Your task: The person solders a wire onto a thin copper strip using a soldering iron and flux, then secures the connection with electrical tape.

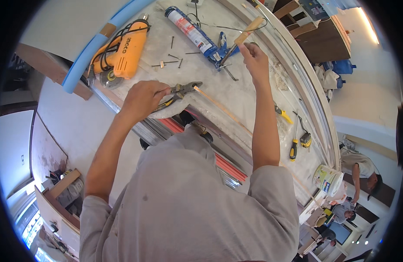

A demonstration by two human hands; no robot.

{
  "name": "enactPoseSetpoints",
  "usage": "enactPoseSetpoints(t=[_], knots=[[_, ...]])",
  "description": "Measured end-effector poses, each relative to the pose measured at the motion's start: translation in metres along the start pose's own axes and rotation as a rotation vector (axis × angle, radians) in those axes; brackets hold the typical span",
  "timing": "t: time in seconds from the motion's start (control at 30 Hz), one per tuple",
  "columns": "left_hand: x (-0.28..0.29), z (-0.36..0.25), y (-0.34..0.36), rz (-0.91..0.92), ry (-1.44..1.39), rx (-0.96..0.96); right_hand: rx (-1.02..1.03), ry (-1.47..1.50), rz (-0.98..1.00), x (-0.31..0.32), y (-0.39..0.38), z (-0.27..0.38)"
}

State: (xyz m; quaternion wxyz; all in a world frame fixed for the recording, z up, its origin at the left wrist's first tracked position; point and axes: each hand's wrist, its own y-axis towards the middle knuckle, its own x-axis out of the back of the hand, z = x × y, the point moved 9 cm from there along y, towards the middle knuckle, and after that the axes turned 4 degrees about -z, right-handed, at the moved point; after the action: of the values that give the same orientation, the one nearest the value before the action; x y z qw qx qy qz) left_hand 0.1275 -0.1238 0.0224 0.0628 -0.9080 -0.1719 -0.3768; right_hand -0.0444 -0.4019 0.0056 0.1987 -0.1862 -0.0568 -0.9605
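My left hand [142, 98] is closed round combination pliers [180, 90] with black and yellow handles. Their jaws meet the bright end of a long, thin copper-coloured strip [223, 109], which runs along the near edge of the work surface and passes behind my right forearm. My right hand [256, 61] pinches the lower end of the wooden handle of what looks like a soldering iron [248, 31], with a dark cord looping from its top. Its metal shaft slants down beside a blue caulking gun [219, 50] loaded with a cartridge [190, 30].
An orange heat gun [131, 50] and scattered screws [172, 42] lie left of the caulking gun. Toward the right are a yellow-handled cutter [283, 114], a screwdriver [293, 148], a tape measure [305, 139] and a white tub [328, 180]. Other people [360, 168] are farther right.
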Motion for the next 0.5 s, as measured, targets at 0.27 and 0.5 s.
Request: enactPoseSetpoints(t=[0.27,0.5], knots=[[-0.025,0.014,0.037,0.045,0.03,-0.091,0.371,-0.323,-0.065,-0.017,0.041,0.041],[-0.038,0.015,0.056,0.126,-0.018,-0.198,0.044,0.32,0.041,0.015,0.026,0.061]])
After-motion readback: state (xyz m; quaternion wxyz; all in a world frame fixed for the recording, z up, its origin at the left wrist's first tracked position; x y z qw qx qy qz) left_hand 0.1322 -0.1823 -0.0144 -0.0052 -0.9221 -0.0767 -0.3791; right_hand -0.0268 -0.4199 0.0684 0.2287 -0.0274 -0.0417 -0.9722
